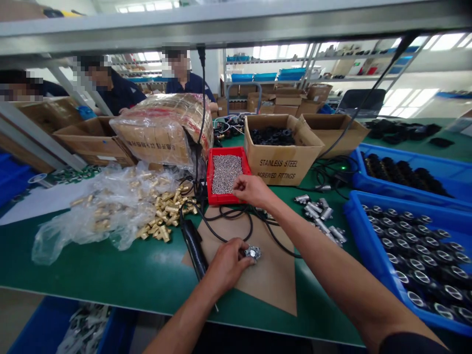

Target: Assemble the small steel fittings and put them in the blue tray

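My left hand [230, 263] grips a small silvery metal fitting [253, 252] between thumb and fingers, just over a brown cardboard sheet [273, 280]. Over the front right corner of a red bin [221, 198] is my right hand [250, 189], its fingertips pinched together. Whatever may be between those fingertips is too small to make out. Tiny shiny metal pieces [225, 172] fill the bin. A black corded electric screwdriver [194, 248] lies left of my left hand, its thin tip pointing toward the bench's front edge.
Brass fittings [164, 211] and clear plastic bags [110, 211] lie at left. Metal cylinders [319, 211] sit right of my right forearm. Blue trays [354, 236] of black parts stand at right. Cardboard boxes [280, 164] line the back. Black cables [236, 236] loop over the sheet. Several people sit opposite.
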`<state>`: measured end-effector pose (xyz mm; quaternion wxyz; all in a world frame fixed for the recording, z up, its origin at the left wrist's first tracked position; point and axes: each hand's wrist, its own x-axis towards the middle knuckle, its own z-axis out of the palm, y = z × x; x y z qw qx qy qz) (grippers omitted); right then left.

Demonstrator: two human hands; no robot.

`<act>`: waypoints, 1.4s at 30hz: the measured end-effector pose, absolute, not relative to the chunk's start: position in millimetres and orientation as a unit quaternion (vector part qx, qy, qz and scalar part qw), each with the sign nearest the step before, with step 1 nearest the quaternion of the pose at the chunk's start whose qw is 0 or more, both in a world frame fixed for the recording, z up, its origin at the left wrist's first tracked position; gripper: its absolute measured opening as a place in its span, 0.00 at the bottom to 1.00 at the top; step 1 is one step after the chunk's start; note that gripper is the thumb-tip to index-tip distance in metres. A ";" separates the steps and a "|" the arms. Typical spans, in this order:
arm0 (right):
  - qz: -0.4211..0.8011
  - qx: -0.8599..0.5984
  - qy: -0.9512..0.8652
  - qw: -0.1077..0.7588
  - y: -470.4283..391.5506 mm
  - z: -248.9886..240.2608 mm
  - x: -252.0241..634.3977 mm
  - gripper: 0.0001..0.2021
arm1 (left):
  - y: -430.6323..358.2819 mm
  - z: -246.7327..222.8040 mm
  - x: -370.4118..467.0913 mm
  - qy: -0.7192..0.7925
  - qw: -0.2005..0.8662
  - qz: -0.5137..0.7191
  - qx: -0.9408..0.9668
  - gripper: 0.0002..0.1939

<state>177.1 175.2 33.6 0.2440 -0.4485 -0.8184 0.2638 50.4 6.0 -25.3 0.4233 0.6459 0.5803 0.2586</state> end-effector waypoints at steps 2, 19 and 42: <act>0.351 -0.437 -0.794 0.237 149.0 26.2 195.0 0.05 | 5.9 -26.5 50.1 0.579 0.429 0.260 0.643 0.10; 0.528 -0.299 -0.763 0.225 62.5 -18.6 235.8 0.04 | 6.2 -17.4 49.4 0.569 0.420 0.247 0.662 0.08; 0.646 -0.454 -0.569 0.230 50.9 -33.1 212.6 0.10 | 6.4 -22.5 48.5 0.583 0.406 0.230 0.665 0.09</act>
